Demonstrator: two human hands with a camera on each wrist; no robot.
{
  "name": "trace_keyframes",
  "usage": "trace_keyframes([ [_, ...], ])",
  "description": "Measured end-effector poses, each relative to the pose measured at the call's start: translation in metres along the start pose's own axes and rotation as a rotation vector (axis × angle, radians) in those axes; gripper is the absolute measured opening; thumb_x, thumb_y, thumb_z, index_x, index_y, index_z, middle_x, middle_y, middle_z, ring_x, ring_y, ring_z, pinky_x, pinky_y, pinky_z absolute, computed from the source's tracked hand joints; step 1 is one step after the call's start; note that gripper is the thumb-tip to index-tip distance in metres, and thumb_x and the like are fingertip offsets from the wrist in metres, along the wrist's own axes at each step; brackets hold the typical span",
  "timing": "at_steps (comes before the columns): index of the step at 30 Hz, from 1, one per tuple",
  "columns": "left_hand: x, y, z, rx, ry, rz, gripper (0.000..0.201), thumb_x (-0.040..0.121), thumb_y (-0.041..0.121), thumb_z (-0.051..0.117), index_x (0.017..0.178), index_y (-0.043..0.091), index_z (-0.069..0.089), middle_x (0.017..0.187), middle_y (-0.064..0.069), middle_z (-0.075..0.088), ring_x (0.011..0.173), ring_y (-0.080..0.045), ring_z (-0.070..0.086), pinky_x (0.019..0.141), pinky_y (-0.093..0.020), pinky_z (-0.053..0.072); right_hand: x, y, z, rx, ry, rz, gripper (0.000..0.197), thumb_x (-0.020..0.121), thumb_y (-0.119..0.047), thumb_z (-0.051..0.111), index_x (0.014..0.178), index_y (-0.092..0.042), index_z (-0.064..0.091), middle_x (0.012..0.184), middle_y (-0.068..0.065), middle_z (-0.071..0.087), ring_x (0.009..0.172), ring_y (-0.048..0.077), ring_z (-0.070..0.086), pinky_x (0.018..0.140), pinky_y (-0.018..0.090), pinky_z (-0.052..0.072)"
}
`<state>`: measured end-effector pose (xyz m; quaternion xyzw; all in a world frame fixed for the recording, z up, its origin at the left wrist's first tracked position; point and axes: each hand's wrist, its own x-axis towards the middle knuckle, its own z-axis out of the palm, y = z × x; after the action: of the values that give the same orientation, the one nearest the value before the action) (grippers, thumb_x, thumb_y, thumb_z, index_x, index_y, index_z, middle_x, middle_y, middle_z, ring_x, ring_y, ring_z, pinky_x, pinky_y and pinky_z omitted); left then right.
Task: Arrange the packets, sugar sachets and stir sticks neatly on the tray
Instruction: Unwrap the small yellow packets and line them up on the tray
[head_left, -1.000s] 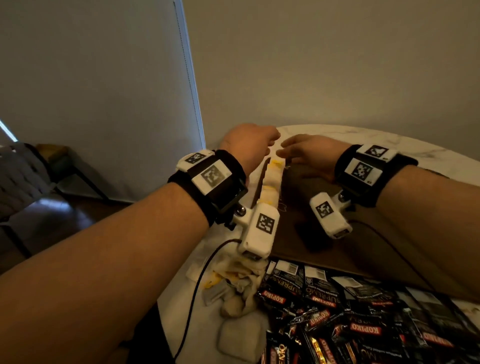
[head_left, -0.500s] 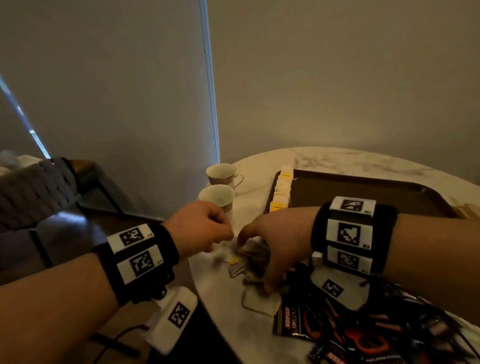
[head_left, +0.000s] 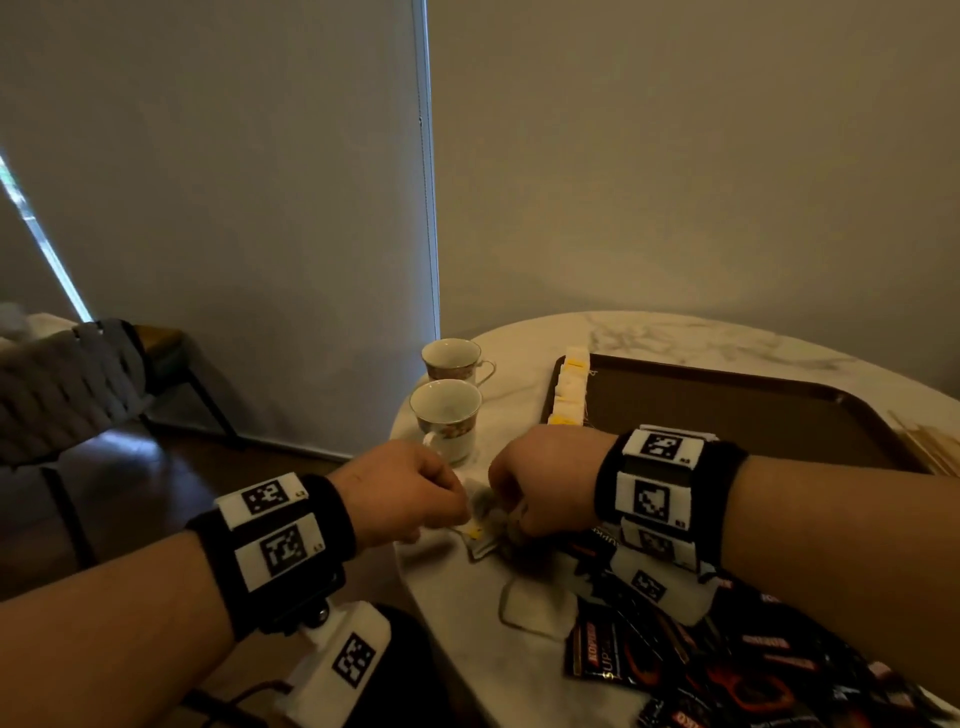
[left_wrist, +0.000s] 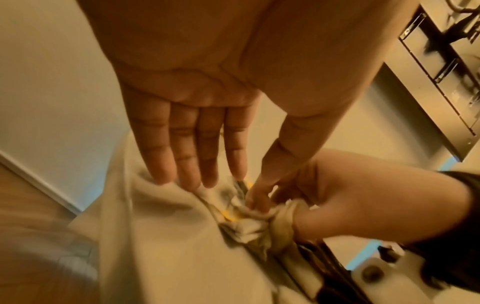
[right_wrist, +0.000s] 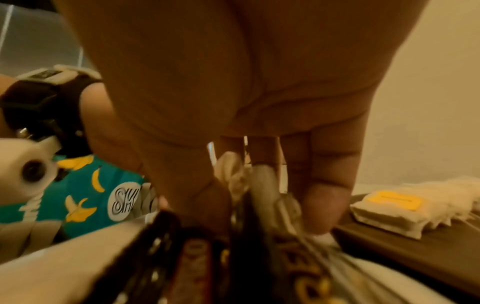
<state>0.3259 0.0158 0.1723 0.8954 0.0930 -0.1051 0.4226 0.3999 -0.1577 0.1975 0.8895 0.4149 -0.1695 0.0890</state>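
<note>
Swung both hands off the dark brown rectangular tray (head_left: 727, 410) since a second ago and dropped them to the near heap of loose white paper sachets with yellow labels (head_left: 480, 525), down on the white marble surface (head_left: 467, 623) just in front of the tray. Curled the right hand (head_left: 540, 483) round a bunch from that heap, thumb against fingers. Held the left hand (head_left: 400, 493) flatter: fingers straight, tips down on the sachets, thumb reaching in beside the right fingers; could not tell whether pinching anything.

Judged the score as early going. Had one tidy row of white sachets (head_left: 571, 389) already lined along the tray's left rim, and little else done. Left most of the tray bare. Left the black-and-red foil coffee packets (head_left: 701, 670) in a jumble on the surface at the near right, off the tray. Spotted the pale wooden stir sticks (head_left: 930, 447) beside the tray's right edge, apparently off it too and not yet begun. Noted two floral china teacups (head_left: 447, 415) standing left of the tray.
</note>
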Motion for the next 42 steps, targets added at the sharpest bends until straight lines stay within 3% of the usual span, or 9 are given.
trace_keyframes([
  [7, 0.010, 0.013, 0.002, -0.067, 0.027, 0.117, 0.009, 0.092, 0.020, 0.070, 0.094, 0.018, 0.079, 0.096, -0.001, 0.078, 0.093, -0.018, 0.075, 0.090, -0.042, 0.062, -0.004, 0.044, -0.009, 0.527, 0.246, 0.077, 0.008, 0.087, -0.024, 0.072, 0.092, -0.030, 0.073, 0.089, -0.010, 0.073, 0.087, 0.011, 0.067, 0.076, 0.029, 0.057],
  [16, 0.063, 0.085, 0.023, -0.613, 0.333, 0.350, 0.007, 0.094, 0.014, 0.067, 0.088, 0.013, 0.070, 0.091, -0.006, 0.072, 0.092, -0.022, 0.071, 0.078, -0.035, 0.059, -0.024, 0.101, -0.001, 1.536, 0.415, -0.054, 0.018, 0.090, 0.006, 0.065, 0.095, -0.011, 0.067, 0.088, 0.009, 0.074, 0.075, 0.018, 0.071, 0.067, 0.031, 0.056],
  [19, 0.078, 0.110, 0.039, -0.818, 0.211, 0.314, 0.010, 0.097, 0.023, 0.065, 0.103, 0.015, 0.066, 0.105, -0.005, 0.071, 0.101, -0.024, 0.069, 0.082, -0.039, 0.057, -0.029, 0.114, 0.003, 1.735, 0.541, -0.116, 0.016, 0.091, 0.008, 0.059, 0.096, -0.007, 0.062, 0.082, 0.008, 0.073, 0.064, 0.013, 0.070, 0.056, 0.025, 0.057],
  [21, 0.089, 0.123, 0.050, -0.953, 0.043, 0.247, 0.024, 0.098, 0.028, 0.064, 0.115, 0.013, 0.068, 0.111, -0.008, 0.070, 0.098, -0.026, 0.068, 0.082, -0.042, 0.055, -0.029, 0.125, 0.005, 1.829, 0.620, -0.153, 0.018, 0.086, 0.003, 0.062, 0.103, -0.005, 0.063, 0.092, 0.012, 0.074, 0.078, 0.021, 0.073, 0.069, 0.033, 0.064],
  [23, 0.101, 0.133, 0.060, -1.067, -0.177, 0.206, 0.036, 0.093, 0.031, 0.068, 0.121, 0.009, 0.069, 0.108, -0.013, 0.069, 0.094, -0.030, 0.066, 0.081, -0.043, 0.054, -0.025, 0.137, 0.008, 1.873, 0.688, -0.135, 0.023, 0.083, -0.002, 0.065, 0.106, -0.005, 0.066, 0.101, 0.017, 0.074, 0.089, 0.029, 0.073, 0.084, 0.041, 0.061],
  [26, 0.121, 0.143, 0.072, -1.145, -0.335, 0.215, 0.029, 0.089, 0.016, 0.067, 0.117, 0.010, 0.068, 0.108, -0.018, 0.067, 0.095, -0.036, 0.065, 0.095, -0.053, 0.051, -0.019, 0.152, 0.013, 1.783, 0.756, -0.020, 0.013, 0.093, 0.000, 0.061, 0.100, -0.006, 0.069, 0.096, 0.016, 0.075, 0.085, 0.028, 0.074, 0.074, 0.038, 0.062],
  [30, 0.142, 0.150, 0.082, -1.161, -0.296, 0.171, 0.040, 0.097, -0.002, 0.053, 0.136, 0.005, 0.060, 0.131, -0.026, 0.065, 0.105, -0.042, 0.068, 0.092, -0.056, 0.059, -0.017, 0.171, 0.020, 1.543, 0.861, 0.133, 0.011, 0.094, -0.009, 0.068, 0.095, -0.014, 0.078, 0.096, 0.017, 0.077, 0.089, 0.032, 0.073, 0.077, 0.041, 0.058],
  [37, 0.165, 0.153, 0.089, -1.044, -0.199, 0.149, 0.013, 0.100, 0.012, 0.064, 0.112, 0.006, 0.066, 0.098, -0.014, 0.075, 0.082, -0.025, 0.076, 0.060, -0.029, 0.063, -0.011, 0.193, 0.030, 1.666, 0.838, 0.206, 0.006, 0.089, -0.016, 0.074, 0.093, -0.012, 0.077, 0.084, 0.008, 0.073, 0.070, 0.014, 0.065, 0.064, 0.029, 0.047],
  [42, 0.174, 0.142, 0.094, -1.141, -0.137, 0.027, 0.037, 0.095, 0.020, 0.071, 0.128, 0.003, 0.066, 0.111, -0.018, 0.070, 0.077, -0.021, 0.069, 0.053, -0.024, 0.058, -0.007, 0.197, 0.039, 1.730, 0.869, 0.229, 0.005, 0.089, -0.016, 0.074, 0.093, -0.015, 0.076, 0.077, 0.000, 0.071, 0.063, 0.012, 0.057, 0.059, 0.027, 0.047],
])
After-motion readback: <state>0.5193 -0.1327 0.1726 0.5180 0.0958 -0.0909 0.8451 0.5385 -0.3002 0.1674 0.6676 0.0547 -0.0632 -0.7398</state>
